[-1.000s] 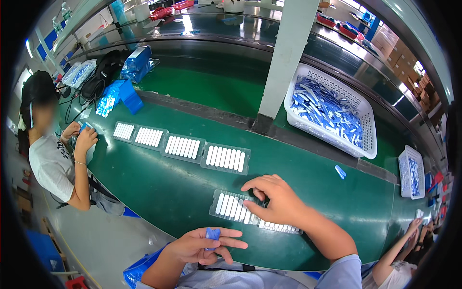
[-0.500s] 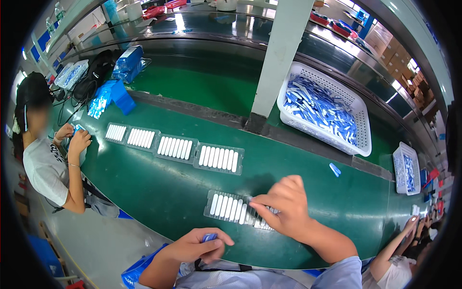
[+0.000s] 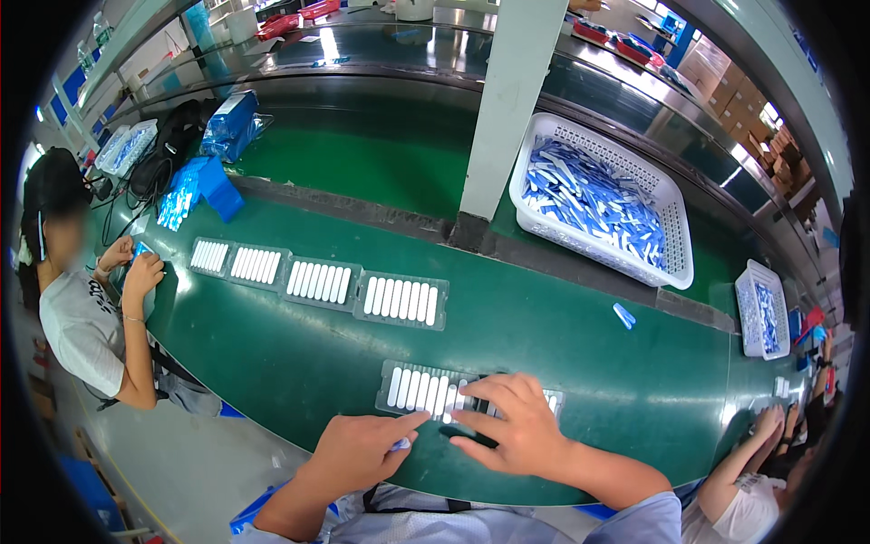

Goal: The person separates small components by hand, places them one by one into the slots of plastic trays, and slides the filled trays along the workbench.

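Close in front of me lies a clear plastic tray [image 3: 384, 381] holding a row of white, round-ended sticks [image 3: 423, 392]. My right hand [image 3: 526, 424] is spread over the tray's middle, its fingertips at the last stick of the row and its thumb apart from them. Part of the tray is hidden beneath it. My left hand [image 3: 362, 451] has its index finger stretched to the tray's near edge, by the sticks' lower ends. The other fingers curl round a small blue-and-white piece [image 3: 401, 444], mostly covered.
Several filled trays [image 3: 401, 299] stand in a line farther off. A white basket [image 3: 603, 258] heaped with blue-and-white pieces stands behind, near a post [image 3: 507, 118]. Two loose blue pieces [image 3: 623, 315] lie on the green table [image 3: 299, 363]. A co-worker [image 3: 91, 335] sits at left.
My right hand has come down flatter onto the tray, its fingers spreading. My left hand has moved up to the tray's near edge, index finger extended, still keeping the blue-and-white piece.
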`<control>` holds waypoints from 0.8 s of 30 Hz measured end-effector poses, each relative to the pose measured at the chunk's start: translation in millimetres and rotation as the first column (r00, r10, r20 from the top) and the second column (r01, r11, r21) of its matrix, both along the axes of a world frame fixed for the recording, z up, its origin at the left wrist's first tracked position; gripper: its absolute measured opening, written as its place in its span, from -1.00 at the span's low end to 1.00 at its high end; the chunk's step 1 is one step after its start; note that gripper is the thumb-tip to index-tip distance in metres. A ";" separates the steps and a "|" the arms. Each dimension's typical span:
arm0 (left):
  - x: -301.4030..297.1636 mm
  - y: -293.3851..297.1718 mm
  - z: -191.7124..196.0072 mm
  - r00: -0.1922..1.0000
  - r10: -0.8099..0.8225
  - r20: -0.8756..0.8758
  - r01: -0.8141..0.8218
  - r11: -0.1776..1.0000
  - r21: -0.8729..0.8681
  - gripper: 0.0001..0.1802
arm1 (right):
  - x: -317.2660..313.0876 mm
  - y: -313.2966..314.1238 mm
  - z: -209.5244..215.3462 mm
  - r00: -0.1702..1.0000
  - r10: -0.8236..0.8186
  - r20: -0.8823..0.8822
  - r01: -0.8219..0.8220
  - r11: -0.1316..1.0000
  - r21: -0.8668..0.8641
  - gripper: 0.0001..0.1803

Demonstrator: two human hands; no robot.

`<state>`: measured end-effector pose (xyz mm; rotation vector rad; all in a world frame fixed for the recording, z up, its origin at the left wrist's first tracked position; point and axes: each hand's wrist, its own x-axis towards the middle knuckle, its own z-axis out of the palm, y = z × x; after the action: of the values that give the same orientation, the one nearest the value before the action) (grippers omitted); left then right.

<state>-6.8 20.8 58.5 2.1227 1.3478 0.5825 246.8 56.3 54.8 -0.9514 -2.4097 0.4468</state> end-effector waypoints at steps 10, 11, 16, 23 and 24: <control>6.7 4.9 1.5 0.976 -0.070 -0.206 0.072 0.997 0.006 -0.50 | 4.3 26.0 12.0 0.992 -0.014 0.127 0.008 0.999 0.047 -0.51; 6.2 4.6 0.7 0.990 -0.064 -0.126 0.067 0.998 0.015 -0.55 | 4.8 23.6 11.2 0.995 0.007 0.095 -0.010 0.999 0.033 -0.51; 4.1 -0.9 -2.8 0.986 -0.080 -0.148 0.080 0.997 -0.002 -0.52 | 10.5 23.6 6.5 0.999 0.013 0.052 -0.015 0.999 0.040 -0.50; 2.6 -8.9 1.6 0.972 -0.097 -0.215 0.095 0.995 -0.023 -0.53 | 24.1 28.0 9.8 0.968 -0.208 -0.139 0.233 0.952 0.200 -0.63; 0.9 -9.0 0.9 0.971 -0.099 -0.217 0.097 0.995 -0.018 -0.53 | 25.9 29.7 9.0 0.954 -0.232 -0.191 0.274 0.934 0.229 -0.64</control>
<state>-5.9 11.8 59.4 2.2851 1.3464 0.3118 272.7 86.0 63.8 -1.0489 -2.0993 0.1107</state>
